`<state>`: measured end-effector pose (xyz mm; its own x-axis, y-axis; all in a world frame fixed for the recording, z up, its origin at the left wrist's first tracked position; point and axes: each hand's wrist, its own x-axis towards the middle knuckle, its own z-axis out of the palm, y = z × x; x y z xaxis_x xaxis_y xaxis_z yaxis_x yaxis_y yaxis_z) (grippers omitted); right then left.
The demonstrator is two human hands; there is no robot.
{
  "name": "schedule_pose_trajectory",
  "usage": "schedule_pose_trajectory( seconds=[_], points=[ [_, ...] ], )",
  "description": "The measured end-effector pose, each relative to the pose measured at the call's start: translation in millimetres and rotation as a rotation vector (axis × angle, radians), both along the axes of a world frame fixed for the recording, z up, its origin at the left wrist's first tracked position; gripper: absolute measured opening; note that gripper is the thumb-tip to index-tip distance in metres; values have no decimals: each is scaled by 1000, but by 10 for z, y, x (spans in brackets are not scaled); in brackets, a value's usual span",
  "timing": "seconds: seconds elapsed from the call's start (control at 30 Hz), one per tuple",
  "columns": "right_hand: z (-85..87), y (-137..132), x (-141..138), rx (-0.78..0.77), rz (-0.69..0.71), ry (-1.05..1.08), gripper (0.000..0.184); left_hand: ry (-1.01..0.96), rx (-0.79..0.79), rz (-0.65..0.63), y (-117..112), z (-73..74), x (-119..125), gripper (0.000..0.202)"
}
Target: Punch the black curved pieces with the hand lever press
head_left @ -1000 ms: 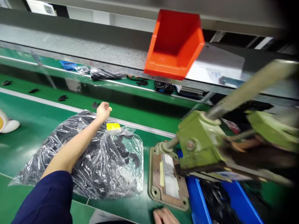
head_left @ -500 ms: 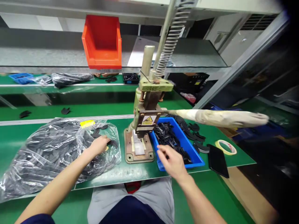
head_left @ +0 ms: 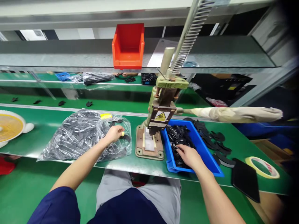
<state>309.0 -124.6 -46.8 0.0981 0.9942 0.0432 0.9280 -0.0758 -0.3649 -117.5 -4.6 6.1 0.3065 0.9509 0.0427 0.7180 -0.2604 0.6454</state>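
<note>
My left hand (head_left: pixel 114 134) is over the mouth of a clear plastic bag (head_left: pixel 77 133) full of dark curved pieces. Its fingers are pinched together at a black curved piece (head_left: pixel 126 138), with something small and yellow at the fingertips. My right hand (head_left: pixel 189 155) reaches into a blue bin (head_left: pixel 203 155) of small black plastic parts (head_left: pixel 178 133). Thumb and forefinger are closed on one small part there. Between my hands stands a hand press (head_left: pixel 161 116) with a warning label, its ram above a pale block (head_left: pixel 149 143) on the base.
The press's cloth-wrapped lever (head_left: pixel 238 114) sticks out rightward above the bin. More black curved pieces (head_left: pixel 217 143), a black flat object (head_left: pixel 245 179) and a tape roll (head_left: pixel 263 167) lie at right. A fan (head_left: pixel 11 127) is at left; an orange bin (head_left: pixel 129 46) sits on the shelf. Another person's hands (head_left: pixel 129 74) show behind.
My right hand has gone from the blue bin's near left edge down into the black parts. My left hand stays at the bag's mouth. The view has swung left, showing the fan.
</note>
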Motion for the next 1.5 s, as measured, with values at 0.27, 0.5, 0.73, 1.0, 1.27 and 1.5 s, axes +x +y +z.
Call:
schedule_pose_trajectory(
  seconds=[0.27,0.5,0.73,1.0,1.27,1.5],
  points=[
    [27,30,38,195,-49,66,33,-938,-332,404,-50,-80,121,27],
    [148,-43,-38,318,-122,234,37,-800,-377,422,-166,-330,86,23],
    [348,-137,-226,375,-277,503,53,-218,-20,330,-239,-343,-5,32],
    [490,-579,-1281,7,-101,1070,55,-445,25,-256,-961,124,476,24],
    [523,-720,-1620,-292,36,1362,43,-504,183,-563,-1193,185,675,16],
    [444,-761,-1630,-205,39,1298,48,-534,332,-558,-1200,43,645,13]
  ],
)
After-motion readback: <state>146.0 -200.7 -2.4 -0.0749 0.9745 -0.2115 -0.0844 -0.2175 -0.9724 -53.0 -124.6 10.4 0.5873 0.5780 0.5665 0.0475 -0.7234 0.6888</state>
